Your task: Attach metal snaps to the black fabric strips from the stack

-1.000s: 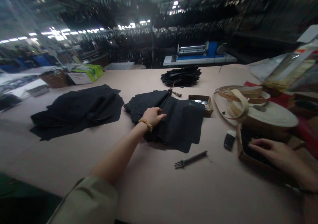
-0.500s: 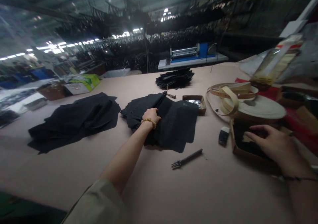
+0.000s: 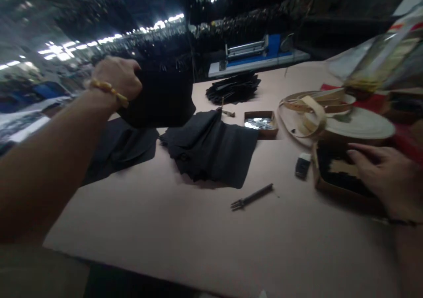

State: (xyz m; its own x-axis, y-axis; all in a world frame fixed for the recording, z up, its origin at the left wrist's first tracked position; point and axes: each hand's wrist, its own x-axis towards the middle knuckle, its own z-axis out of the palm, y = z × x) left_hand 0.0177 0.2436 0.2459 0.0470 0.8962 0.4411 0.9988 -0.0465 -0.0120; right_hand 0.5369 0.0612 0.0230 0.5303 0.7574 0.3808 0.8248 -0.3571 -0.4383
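Observation:
My left hand is raised at the left, closed on the edge of a black fabric piece. The piece hangs in the air, partly hiding a spread of black pieces on the table. Right of it lies a stack of black pieces, fanned out. My right hand is over a cardboard box of small black items at the right. Its thumb and index fingertip are close together; whatever they grip is too dark to make out.
On the table lie a pronged punch tool, a black-and-white small object and a box of shiny bits. A pale strap roll and a tilted bottle stand right. Another black stack is behind.
My left hand has lifted a black piece off the middle stack and carried it up and left. My right hand stays at the box. The view has tilted down a little.

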